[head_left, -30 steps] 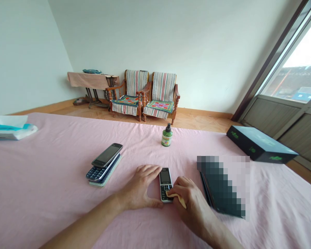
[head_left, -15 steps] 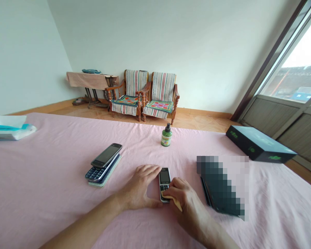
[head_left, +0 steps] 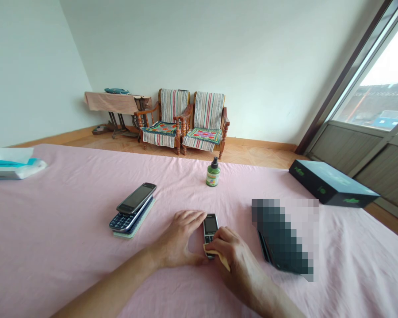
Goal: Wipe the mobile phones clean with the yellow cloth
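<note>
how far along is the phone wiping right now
Midway, it seems. In hand: the right hand presses a yellow cloth on the keypad of the small phone, while the left hand lies flat beside it. Possibly done: the stack of phones set aside on the left, though nothing shows whether they are clean. Left: this phone's screen end, not under the cloth. The spray bottle stands apart.
</note>
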Motion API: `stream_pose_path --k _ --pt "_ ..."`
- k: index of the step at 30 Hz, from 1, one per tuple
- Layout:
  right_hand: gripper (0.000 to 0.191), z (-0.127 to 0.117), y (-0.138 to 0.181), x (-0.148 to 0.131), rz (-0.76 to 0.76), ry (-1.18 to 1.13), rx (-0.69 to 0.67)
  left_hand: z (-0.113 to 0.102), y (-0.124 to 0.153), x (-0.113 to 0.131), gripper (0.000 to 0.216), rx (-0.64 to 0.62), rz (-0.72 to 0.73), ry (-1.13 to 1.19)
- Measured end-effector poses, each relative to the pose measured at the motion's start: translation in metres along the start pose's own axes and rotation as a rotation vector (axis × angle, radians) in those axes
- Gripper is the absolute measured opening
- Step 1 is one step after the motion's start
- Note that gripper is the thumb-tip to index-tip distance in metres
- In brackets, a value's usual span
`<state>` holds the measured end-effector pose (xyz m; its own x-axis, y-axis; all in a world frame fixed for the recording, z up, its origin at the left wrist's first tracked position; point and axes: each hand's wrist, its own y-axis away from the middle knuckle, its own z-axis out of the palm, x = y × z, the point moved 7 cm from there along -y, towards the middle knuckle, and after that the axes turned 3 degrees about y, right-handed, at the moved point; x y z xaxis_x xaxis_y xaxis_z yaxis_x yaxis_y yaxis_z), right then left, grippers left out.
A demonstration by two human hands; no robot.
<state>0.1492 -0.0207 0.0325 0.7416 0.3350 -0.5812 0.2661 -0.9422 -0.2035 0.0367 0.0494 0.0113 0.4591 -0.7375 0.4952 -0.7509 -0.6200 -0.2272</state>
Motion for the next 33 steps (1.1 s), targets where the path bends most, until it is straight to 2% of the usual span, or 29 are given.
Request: stream_pose_path --k 6,12,18,24,33 --pt "0.025 -0.015 0.003 0.019 0.104 0.044 0.079 0.0 0.001 0.001 0.099 -0.018 0.013 -0.009" --pt "0.025 -0.026 0.006 0.026 0.099 0.024 0.175 -0.002 0.0 0.004 0.1 -0.028 0.016 -0.018" --pt "0.029 -0.015 0.006 0.026 0.07 -0.012 0.131 -0.003 -0.001 0.006 0.099 0.001 0.001 -0.009" --pt "0.033 -0.005 0.002 0.012 0.055 0.027 0.077 -0.001 0.0 0.002 0.099 0.021 -0.013 0.008" --pt "0.03 -0.009 0.002 0.017 0.066 0.036 0.096 -0.002 0.0 0.004 0.098 0.019 -0.012 0.02"
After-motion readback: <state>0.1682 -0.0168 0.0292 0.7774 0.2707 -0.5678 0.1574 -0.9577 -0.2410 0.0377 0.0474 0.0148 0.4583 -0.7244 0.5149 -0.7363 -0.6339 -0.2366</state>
